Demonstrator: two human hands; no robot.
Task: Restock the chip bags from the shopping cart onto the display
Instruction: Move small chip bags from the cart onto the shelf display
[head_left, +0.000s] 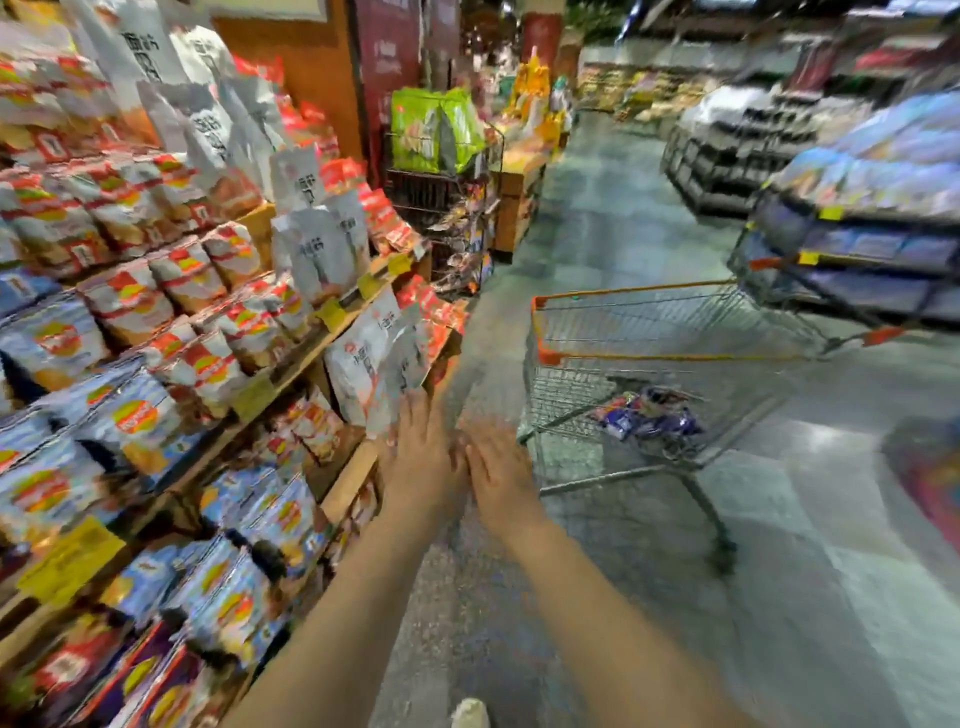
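Observation:
A tiered wooden display packed with chip bags fills the left. My left hand is stretched forward, its straight fingers touching the lower edge of a white chip bag at the display's right end. Beside it my right hand is flat and holds nothing, blurred by motion. The wire shopping cart with orange trim stands to the right in the aisle. Blue and purple chip bags lie on its bottom.
A wire rack with green bags stands behind the display. Dark shelving with packaged goods lines the right side, just behind the cart. Grey tiled floor runs down the aisle. A white shoe shows at the bottom edge.

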